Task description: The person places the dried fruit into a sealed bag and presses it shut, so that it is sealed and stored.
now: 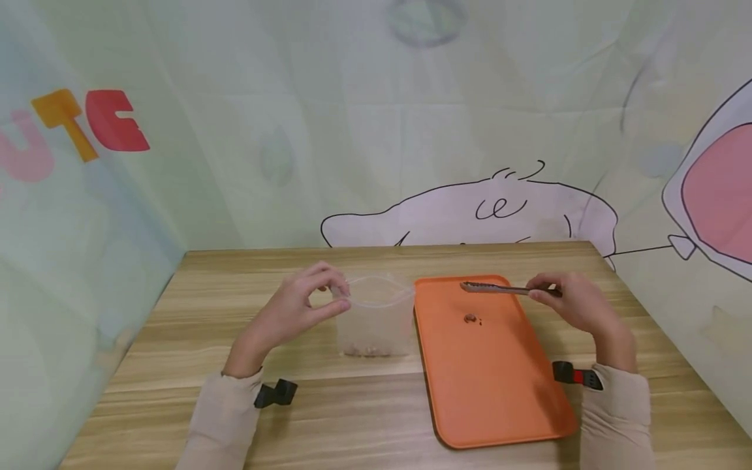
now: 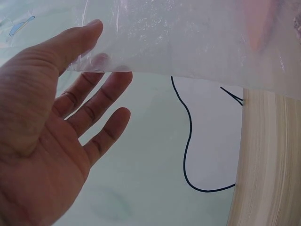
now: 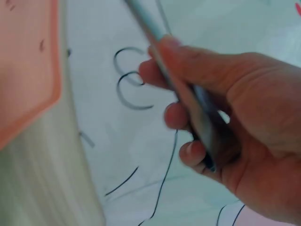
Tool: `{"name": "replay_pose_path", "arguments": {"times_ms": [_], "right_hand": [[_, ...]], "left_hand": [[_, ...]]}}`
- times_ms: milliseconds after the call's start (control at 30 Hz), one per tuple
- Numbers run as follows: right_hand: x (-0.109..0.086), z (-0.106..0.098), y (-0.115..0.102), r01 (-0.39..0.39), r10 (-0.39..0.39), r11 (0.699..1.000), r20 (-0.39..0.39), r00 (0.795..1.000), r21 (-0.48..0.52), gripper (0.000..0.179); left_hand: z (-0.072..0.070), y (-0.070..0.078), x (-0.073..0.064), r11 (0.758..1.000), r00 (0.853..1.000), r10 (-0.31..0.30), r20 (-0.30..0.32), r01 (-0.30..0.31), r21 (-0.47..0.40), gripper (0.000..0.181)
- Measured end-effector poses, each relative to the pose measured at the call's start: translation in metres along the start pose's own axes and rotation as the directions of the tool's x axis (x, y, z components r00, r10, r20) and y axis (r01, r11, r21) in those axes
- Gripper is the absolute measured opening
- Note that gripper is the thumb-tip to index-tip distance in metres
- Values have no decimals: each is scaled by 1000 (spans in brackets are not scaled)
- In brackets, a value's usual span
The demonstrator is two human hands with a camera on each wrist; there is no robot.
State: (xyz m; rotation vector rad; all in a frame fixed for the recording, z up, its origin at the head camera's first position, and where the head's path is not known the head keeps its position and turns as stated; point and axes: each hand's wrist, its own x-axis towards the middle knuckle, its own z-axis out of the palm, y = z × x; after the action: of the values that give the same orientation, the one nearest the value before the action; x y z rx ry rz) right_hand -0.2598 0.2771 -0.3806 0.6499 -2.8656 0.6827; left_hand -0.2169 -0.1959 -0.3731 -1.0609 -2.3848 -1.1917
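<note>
Left hand point(image 1: 288, 312): thumb and fingers pinch the bag point(image 1: 378, 326) at its left rim
Right hand point(image 1: 581, 303): fingers curled round the tongs point(image 1: 496, 288), well apart from the left
Bag: upright, mouth parted, just left of the tray point(image 1: 493, 391), some bits point(image 1: 370, 351) along its bottom
Tongs: tips above the tray's far edge
Tray: orange, toward the surface's point(image 1: 352, 418) right edge; dark scraps point(image 1: 470, 318) nearer its far end

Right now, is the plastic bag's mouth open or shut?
Open: in the head view, the plastic bag has its top edges bowed apart around an eye-shaped gap.
</note>
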Motion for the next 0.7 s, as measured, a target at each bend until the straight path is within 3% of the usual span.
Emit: {"name": "replay_pose_path", "arguments": {"times_ms": [100, 233, 333, 467, 567, 700], "right_hand": [[3, -6, -20, 90, -87, 996, -135, 987, 14, 8], [4, -12, -56, 203, -201, 979, -289, 936, -24, 13], [6, -12, -83, 305, -302, 951, -344, 889, -47, 19], [12, -5, -108, 443, -430, 895, -338, 837, -40, 25], [15, 2, -115, 472, -452, 882, -314, 835, -15, 26], [13, 2, -109, 422, -396, 906, -305, 866, 20, 26]], "left_hand": [[0, 1, -1, 1000, 1000, -13, 6, 13, -3, 19], [0, 2, -1, 1000, 1000, -22, 7, 22, 3, 19], [0, 2, 0, 1000, 1000, -19, 5, 19, 5, 18], [0, 1, 0, 1000, 1000, -6, 1, 6, 2, 18], [1, -1, 0, 1000, 1000, 14, 1, -14, 4, 17], [1, -1, 0, 1000, 1000, 24, -1, -24, 12, 17]]}}
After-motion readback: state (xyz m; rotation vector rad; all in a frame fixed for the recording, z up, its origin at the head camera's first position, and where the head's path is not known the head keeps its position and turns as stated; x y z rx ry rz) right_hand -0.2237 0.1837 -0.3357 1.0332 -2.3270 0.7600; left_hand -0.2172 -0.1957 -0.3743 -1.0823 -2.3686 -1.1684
